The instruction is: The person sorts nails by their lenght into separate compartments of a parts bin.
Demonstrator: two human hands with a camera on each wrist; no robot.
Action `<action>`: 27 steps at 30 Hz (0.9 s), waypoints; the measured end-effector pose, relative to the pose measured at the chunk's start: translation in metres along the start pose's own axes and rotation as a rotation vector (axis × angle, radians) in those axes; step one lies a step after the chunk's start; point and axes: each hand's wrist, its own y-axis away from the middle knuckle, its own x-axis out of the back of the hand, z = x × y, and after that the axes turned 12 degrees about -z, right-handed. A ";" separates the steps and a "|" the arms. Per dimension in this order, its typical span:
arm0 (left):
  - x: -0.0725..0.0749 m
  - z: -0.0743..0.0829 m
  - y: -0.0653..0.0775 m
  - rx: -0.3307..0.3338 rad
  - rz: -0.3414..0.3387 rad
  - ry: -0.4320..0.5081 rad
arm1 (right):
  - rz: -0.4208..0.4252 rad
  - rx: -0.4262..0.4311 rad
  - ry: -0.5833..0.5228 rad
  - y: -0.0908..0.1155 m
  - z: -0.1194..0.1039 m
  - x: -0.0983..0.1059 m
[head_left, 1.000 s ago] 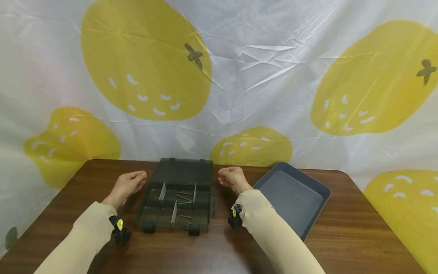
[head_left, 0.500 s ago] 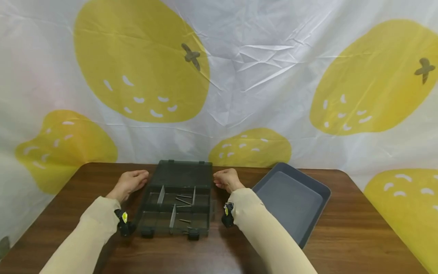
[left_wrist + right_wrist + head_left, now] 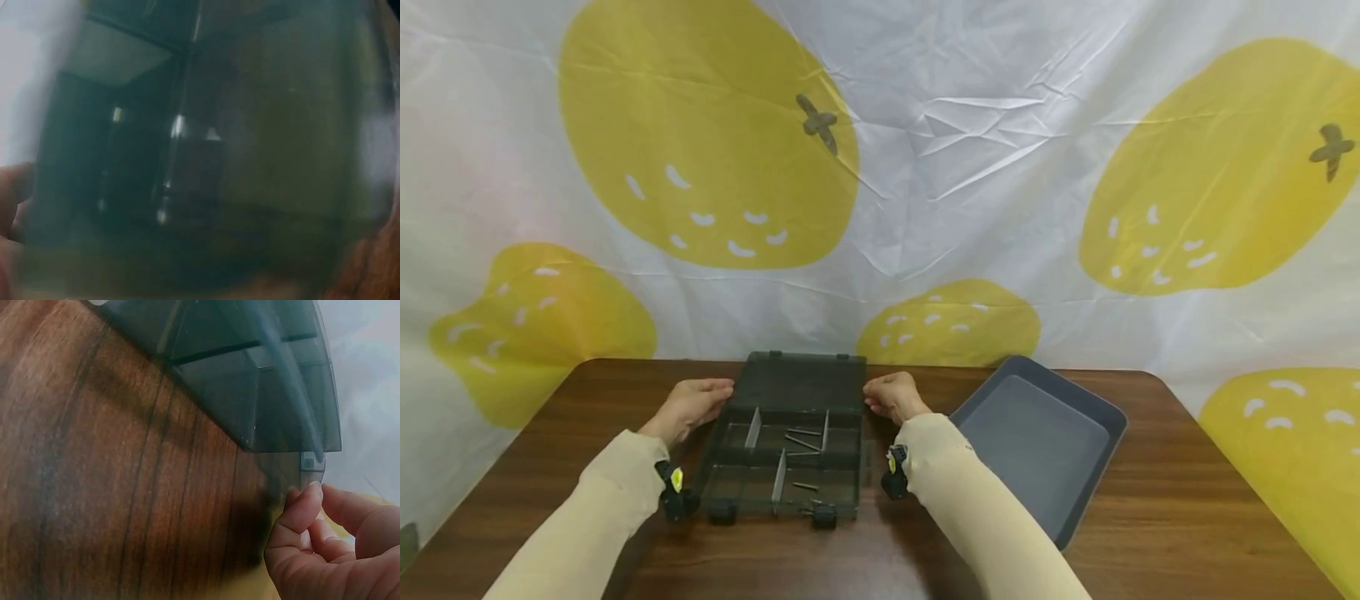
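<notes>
A dark, see-through compartment box [image 3: 748, 479] stands on the table with its lid [image 3: 801, 383] laid back toward the curtain. Light dividers split it, and several thin screws [image 3: 803, 440] lie in the right-hand compartments. My left hand [image 3: 688, 407] is at the lid's left edge, its fingertips pinching there. On the opposite edge my right hand [image 3: 895, 396] pinches the lid's rim between thumb and index finger. The right wrist view shows that thumb and finger [image 3: 344, 512] meeting at the lid's edge. The blurred box wall [image 3: 262, 156] fills most of the left wrist view.
A grey rectangular tray [image 3: 1033, 450] lies at an angle on the wooden table [image 3: 1180, 500], right of the box and partly behind my right forearm. A white curtain [image 3: 970, 183] with yellow fruit prints hangs behind the table's far edge.
My left hand has moved right and my right hand left, from beside the box to the lid's two side edges. The lid still lies back.
</notes>
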 end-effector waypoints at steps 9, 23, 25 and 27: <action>0.002 0.001 0.001 -0.049 0.044 0.066 | 0.012 0.070 -0.028 0.022 -0.021 -0.011; 0.003 0.008 0.001 -0.153 0.141 0.077 | 0.045 0.142 -0.043 0.126 -0.094 -0.042; 0.004 0.009 0.002 -0.164 0.156 0.068 | 0.024 0.165 -0.047 0.142 -0.102 -0.045; 0.004 0.011 0.004 -0.174 0.173 0.031 | 0.005 0.179 -0.044 0.151 -0.107 -0.045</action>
